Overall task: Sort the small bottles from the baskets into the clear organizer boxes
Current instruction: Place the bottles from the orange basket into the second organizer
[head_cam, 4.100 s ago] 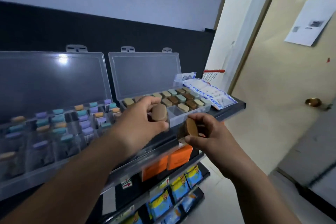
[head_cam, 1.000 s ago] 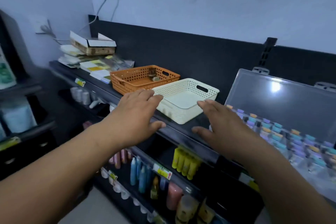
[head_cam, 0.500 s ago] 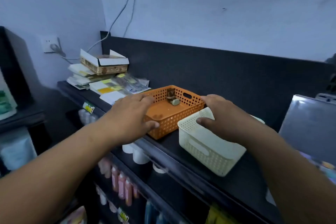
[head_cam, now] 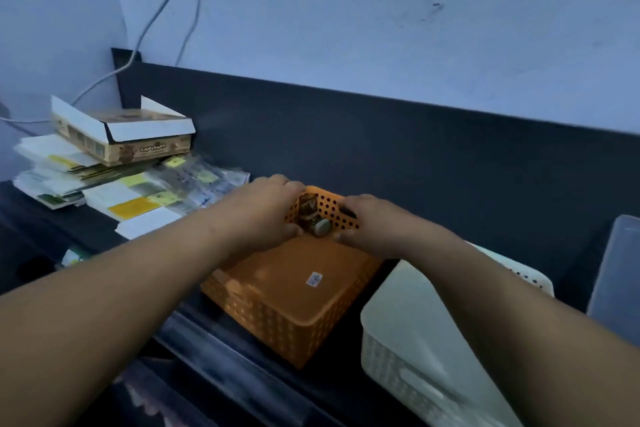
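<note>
Basket (head_cam: 294, 288), orange: left hand (head_cam: 263, 215), right hand (head_cam: 377, 225) grip far rim, fingers (head_cam: 280, 184) curled round it; bottles (head_cam: 313, 215) inside, far end.

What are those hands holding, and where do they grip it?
The orange basket, at its far end: the left hand grips the left wall, the right hand the right wall. The small bottles between them look unheld.

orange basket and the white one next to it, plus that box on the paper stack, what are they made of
Orange basket: moulded plastic by the look, with a smooth, slightly glossy floor and walls punched with regular holes. White basket: seemingly the same perforated plastic, matte cream. Box: printed cardboard, going by its thin folded flaps with plain white insides.
</note>
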### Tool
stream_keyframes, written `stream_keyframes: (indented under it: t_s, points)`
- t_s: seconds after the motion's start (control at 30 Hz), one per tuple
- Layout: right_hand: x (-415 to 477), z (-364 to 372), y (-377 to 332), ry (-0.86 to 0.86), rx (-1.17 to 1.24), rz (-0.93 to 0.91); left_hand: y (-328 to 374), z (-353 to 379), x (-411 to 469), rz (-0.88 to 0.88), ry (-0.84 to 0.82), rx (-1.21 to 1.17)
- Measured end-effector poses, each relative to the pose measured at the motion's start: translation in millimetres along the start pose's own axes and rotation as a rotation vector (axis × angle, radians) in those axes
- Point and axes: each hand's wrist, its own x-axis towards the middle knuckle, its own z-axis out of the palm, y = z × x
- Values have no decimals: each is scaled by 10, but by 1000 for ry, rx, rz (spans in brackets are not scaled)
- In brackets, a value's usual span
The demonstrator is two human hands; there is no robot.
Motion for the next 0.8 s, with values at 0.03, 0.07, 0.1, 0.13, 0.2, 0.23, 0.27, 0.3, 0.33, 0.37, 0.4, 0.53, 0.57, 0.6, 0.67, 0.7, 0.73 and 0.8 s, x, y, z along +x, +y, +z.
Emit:
stream_keyframes:
  t_s: [0.03,0.07,0.1,0.13,0.2,0.23,0.27,0.3,0.33,0.37,0.4,0.53,0.57,0.6,0.67,0.7,0.73,0.8]
  points:
    - [87,33,-21,-11,12,27,-71,48,129,26,-19,-9]
    - [163,66,-40,-18,24,48,-127,99,241,51,-44,-19]
    - [268,94,-58,-24,34,77,-206,143,378,91,-65,-23]
    - [356,123,-78,-34,39,105,-272,188,490,126,-85,-22]
    - [534,161,-124,-59,39,187,-390,273,722,190,-109,-27]
    - [603,177,-143,-67,37,219,-424,309,810,217,-110,-33]
    - [691,199,-162,-66,39,251,-468,348,909,248,-108,-45]
    - [769,231,-179,-60,53,279,-510,387,986,273,-108,-63]
    - [842,267,-197,-52,78,309,-556,433,1067,298,-118,-87]
    - [895,308,-209,-44,111,334,-590,482,1130,322,-129,-111]
    - [935,355,-215,-35,143,355,-620,529,1174,343,-147,-130]
    - [1072,569,-251,9,303,433,-747,732,1348,410,-176,-176]
    - [1090,602,-253,13,307,447,-759,763,1376,409,-177,-183]
    - [1114,632,-251,12,283,456,-771,797,1408,413,-182,-184]
    - [1156,668,-248,-15,215,461,-789,850,1461,434,-182,-151]
    - [1171,679,-249,-38,195,465,-790,867,1482,446,-176,-134]
    - [1186,688,-248,-58,182,469,-790,877,1495,453,-171,-118]
    - [1218,701,-250,-93,159,481,-789,883,1522,458,-157,-88]
